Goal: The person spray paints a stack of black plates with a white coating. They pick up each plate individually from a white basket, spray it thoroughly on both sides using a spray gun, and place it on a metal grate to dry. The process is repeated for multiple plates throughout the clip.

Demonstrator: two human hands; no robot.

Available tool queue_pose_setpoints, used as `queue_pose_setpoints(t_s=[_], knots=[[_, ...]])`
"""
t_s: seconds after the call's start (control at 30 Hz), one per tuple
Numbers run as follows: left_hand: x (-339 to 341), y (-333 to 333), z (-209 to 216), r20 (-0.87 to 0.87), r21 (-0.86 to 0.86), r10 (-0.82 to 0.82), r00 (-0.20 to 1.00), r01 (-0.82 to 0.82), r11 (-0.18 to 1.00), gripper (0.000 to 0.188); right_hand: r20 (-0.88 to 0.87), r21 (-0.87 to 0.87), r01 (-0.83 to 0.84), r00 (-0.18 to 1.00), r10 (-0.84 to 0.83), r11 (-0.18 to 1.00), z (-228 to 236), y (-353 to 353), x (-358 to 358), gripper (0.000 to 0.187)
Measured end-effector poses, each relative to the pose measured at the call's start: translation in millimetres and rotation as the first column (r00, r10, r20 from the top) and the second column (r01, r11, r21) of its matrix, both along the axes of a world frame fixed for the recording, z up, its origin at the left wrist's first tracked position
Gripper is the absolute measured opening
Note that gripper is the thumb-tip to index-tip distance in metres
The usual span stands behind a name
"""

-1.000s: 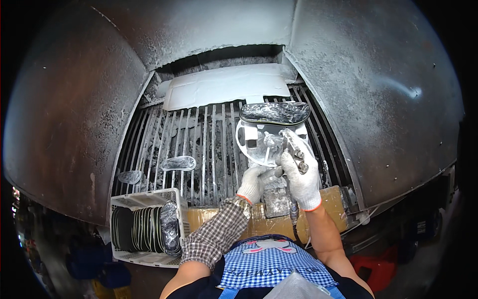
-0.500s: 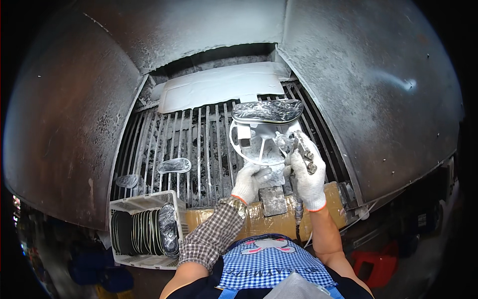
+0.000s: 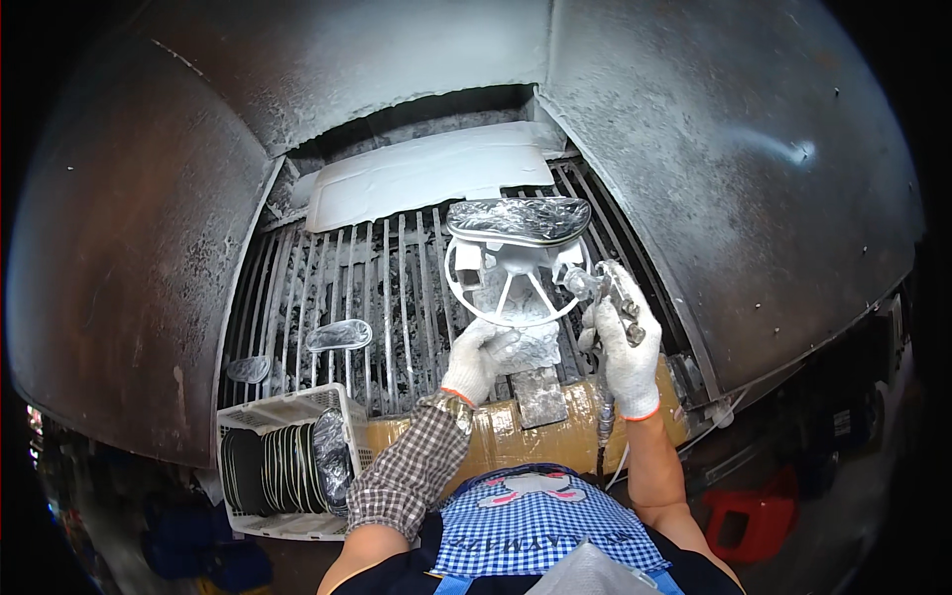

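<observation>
My right hand (image 3: pixel 631 342), in a white knit glove, is closed around a metal spray gun (image 3: pixel 585 283) whose nozzle end is at the right side of a white spoked turntable wheel (image 3: pixel 504 295). A dark, sole-shaped piece wrapped in clear plastic (image 3: pixel 519 220) lies across the top of the turntable. My left hand (image 3: pixel 470 361), also gloved, is at the wheel's near rim with its fingers bent against it; some fingers are hidden. Below the wheel is a whitened support (image 3: pixel 526 347), with a flat block (image 3: pixel 540 397) at its near end.
A white plastic basket (image 3: pixel 347 397) of upright dark sole-shaped pieces stands lower left. Two smaller wrapped pieces, one a pale oval (image 3: pixel 339 335), lie on the metal bar grate (image 3: pixel 402 297). White cardboard (image 3: pixel 426 174) lies at the back. Metal booth walls (image 3: pixel 714 178) enclose the sides.
My left hand has moved left along the near rim, and the wheel's spokes have turned. The spray gun in my right hand has shifted slightly right, relative to the wheel.
</observation>
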State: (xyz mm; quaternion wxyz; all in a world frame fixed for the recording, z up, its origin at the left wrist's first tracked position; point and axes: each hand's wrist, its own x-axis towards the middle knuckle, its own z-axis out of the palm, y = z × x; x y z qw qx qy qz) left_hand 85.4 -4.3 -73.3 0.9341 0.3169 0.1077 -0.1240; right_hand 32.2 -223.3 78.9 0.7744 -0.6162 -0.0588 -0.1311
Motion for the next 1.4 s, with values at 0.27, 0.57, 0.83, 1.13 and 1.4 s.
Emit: queue_pose_setpoints(t_s=[0.27, 0.57, 0.83, 1.13, 1.4], knots=[[4, 18, -5, 0.027, 0.043, 0.031, 0.999, -0.032, 0.999, 0.040, -0.002, 0.019, 0.033, 0.999, -0.033, 0.999, 3, -12, -5, 0.052], [8, 33, 5, 0.037, 0.091, 0.085, 0.996, -0.088, 0.992, 0.036, -0.002, -0.011, 0.092, 0.996, -0.092, 0.996, 9, -30, -7, 0.054], [25, 57, 3, 0.029, 0.125, 0.159, 0.987, -0.162, 0.979, 0.033, 0.002, 0.011, 0.108, 0.994, -0.108, 0.994, 24, -42, -10, 0.053], [4, 29, 5, -0.051, 0.160, 0.182, 0.982, -0.172, 0.972, 0.025, -0.020, -0.037, 0.073, 0.997, -0.074, 0.997, 23, -49, -33, 0.052], [-11, -21, -3, -0.066, -0.037, 0.028, 0.997, -0.030, 0.999, 0.034, -0.019, -0.039, 0.087, 0.996, -0.088, 0.995, 28, -46, -39, 0.052]])
